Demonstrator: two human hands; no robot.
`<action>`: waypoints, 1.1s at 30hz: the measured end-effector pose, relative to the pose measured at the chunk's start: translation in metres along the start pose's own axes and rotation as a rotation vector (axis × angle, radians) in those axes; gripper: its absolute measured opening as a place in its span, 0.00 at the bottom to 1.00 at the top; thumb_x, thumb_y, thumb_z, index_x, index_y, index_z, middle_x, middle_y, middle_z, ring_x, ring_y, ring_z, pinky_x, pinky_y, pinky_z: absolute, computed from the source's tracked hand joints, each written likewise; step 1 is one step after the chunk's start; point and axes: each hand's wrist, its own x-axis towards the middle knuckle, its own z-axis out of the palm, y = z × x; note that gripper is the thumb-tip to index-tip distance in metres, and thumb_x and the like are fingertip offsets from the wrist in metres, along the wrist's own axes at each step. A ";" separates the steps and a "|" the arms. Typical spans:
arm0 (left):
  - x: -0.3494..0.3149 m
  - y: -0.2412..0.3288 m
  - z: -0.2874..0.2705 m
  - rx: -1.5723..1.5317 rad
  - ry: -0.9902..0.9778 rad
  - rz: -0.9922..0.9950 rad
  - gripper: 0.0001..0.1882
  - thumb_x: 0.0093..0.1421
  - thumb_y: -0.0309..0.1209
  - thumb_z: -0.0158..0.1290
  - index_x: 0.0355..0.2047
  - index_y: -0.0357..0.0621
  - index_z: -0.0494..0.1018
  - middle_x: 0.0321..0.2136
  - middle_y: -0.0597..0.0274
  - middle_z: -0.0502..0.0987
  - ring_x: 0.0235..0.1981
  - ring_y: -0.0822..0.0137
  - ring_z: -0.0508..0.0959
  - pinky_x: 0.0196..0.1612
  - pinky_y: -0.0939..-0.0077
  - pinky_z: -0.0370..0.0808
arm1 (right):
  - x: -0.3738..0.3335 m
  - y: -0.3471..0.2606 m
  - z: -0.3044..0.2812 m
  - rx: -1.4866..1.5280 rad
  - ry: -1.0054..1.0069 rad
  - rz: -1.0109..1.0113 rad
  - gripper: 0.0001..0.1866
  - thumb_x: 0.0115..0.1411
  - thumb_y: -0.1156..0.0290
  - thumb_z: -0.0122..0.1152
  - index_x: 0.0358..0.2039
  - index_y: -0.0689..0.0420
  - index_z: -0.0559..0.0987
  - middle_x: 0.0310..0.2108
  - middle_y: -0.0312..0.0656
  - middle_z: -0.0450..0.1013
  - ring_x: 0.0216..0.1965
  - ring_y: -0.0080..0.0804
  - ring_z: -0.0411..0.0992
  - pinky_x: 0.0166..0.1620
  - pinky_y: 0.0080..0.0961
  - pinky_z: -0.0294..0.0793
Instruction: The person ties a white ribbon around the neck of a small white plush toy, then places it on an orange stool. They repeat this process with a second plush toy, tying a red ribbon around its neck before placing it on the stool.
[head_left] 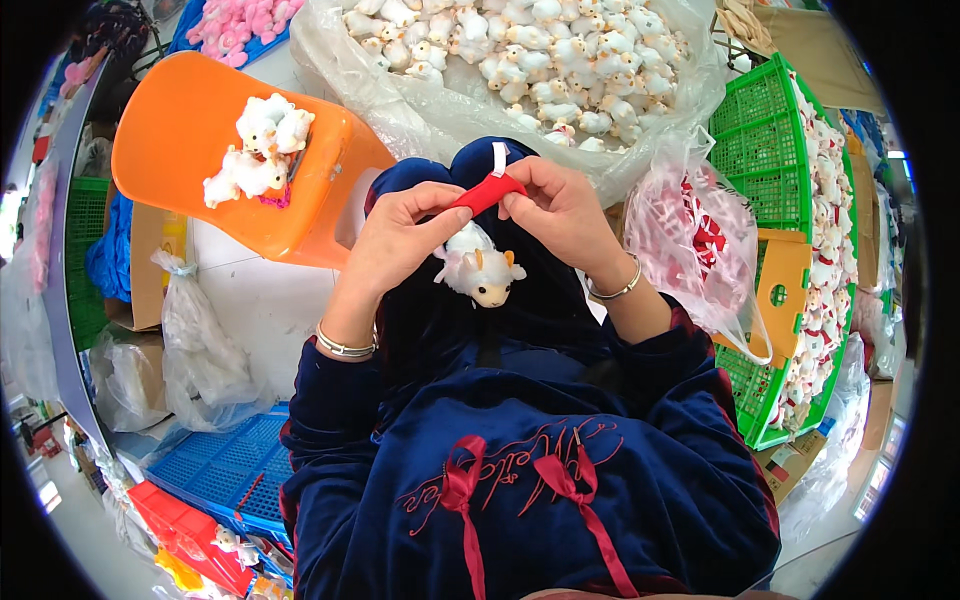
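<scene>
Between my two hands is a small red cloth piece (489,193) with a white label strip (499,158) standing up from its far side. My left hand (408,236) pinches the left end of the cloth. On the other end, the thumb and fingers of my right hand (558,212) are closed. A white plush sheep (478,272) with small orange horns lies on my lap just below the cloth, its head toward me. The hands partly cover its rear, so I cannot tell whether the cloth touches it.
Beyond my knees, a large clear plastic bag (390,112) holds a heap of white plush toys (540,60). An orange chair (165,140) at left bears several more. At right are a plastic bag (680,270) with red pieces and a green crate (760,140) of dressed toys.
</scene>
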 end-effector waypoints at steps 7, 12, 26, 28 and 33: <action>0.000 0.006 -0.014 0.031 -0.018 -0.159 0.09 0.65 0.30 0.62 0.42 0.39 0.81 0.32 0.72 0.81 0.30 0.83 0.76 0.32 0.87 0.72 | -0.002 0.003 0.003 -0.103 -0.001 0.012 0.05 0.63 0.75 0.61 0.38 0.62 0.81 0.26 0.24 0.69 0.26 0.09 0.61 0.29 0.14 0.61; 0.002 0.003 -0.015 0.071 -0.060 -0.160 0.07 0.66 0.27 0.58 0.42 0.40 0.81 0.31 0.68 0.83 0.29 0.81 0.79 0.28 0.84 0.74 | -0.001 0.011 0.002 -0.090 0.029 0.028 0.04 0.63 0.77 0.60 0.37 0.62 0.81 0.25 0.24 0.70 0.26 0.09 0.61 0.28 0.14 0.60; 0.005 -0.013 -0.013 0.047 -0.119 -0.178 0.09 0.60 0.19 0.50 0.38 0.37 0.78 0.30 0.66 0.80 0.30 0.79 0.78 0.35 0.80 0.77 | -0.003 0.013 0.002 -0.085 -0.017 0.097 0.04 0.65 0.79 0.59 0.39 0.63 0.79 0.31 0.29 0.74 0.32 0.12 0.69 0.35 0.15 0.69; 0.004 -0.011 -0.013 0.040 -0.150 -0.183 0.09 0.61 0.19 0.50 0.38 0.37 0.78 0.31 0.67 0.81 0.31 0.79 0.78 0.36 0.80 0.77 | -0.002 0.015 0.006 -0.056 0.032 0.059 0.04 0.65 0.77 0.59 0.36 0.63 0.80 0.26 0.25 0.70 0.28 0.09 0.63 0.29 0.14 0.63; 0.004 -0.011 -0.010 -0.080 -0.095 -0.175 0.09 0.63 0.20 0.51 0.42 0.36 0.78 0.33 0.65 0.83 0.33 0.76 0.81 0.38 0.80 0.79 | -0.003 0.016 0.008 -0.078 0.054 0.080 0.06 0.65 0.73 0.62 0.37 0.63 0.80 0.26 0.28 0.73 0.28 0.13 0.66 0.31 0.18 0.67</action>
